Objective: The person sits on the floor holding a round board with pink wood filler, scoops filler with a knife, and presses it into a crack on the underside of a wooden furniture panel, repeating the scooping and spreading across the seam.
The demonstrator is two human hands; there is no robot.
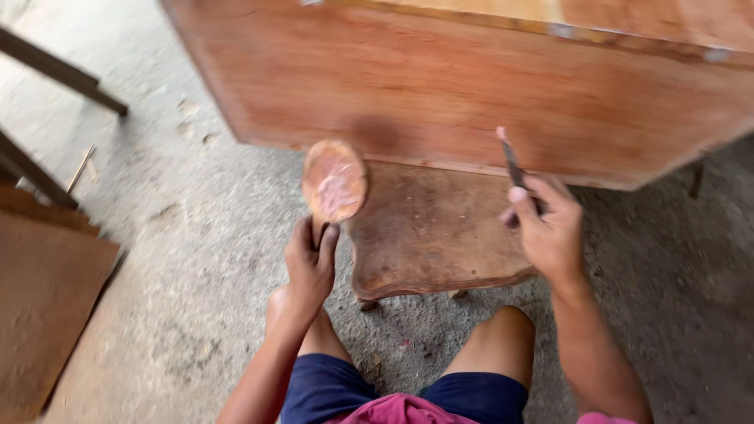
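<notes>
From the head view you are squatting on a grey, dusty concrete floor [196,259], knees apart, facing a large reddish-brown wooden panel [471,94] that fills the upper frame. Your left hand [310,263] is clenched around the short handle of a round, flat paddle-like disc smeared with pinkish paste [334,180]; it stands upright, just in front of the panel's lower edge. Your right hand [550,232] pinches a thin dark-handled blade with a pale tip [512,161], angled up so the tip touches or nearly touches the panel face. Between your hands, beneath the panel, sits a low brown wooden stool with a scalloped edge [432,235]. Loose brown boards [47,298] lie at the left. The disc looks stiff and light, but its paste is probably soft and smeary, so the bare handle low down is the sensible hold. The blade seems slim and likely springy; a grip close behind the metal should steady it. The panel appears heavy and rigid, and its finish could scratch.
</notes>
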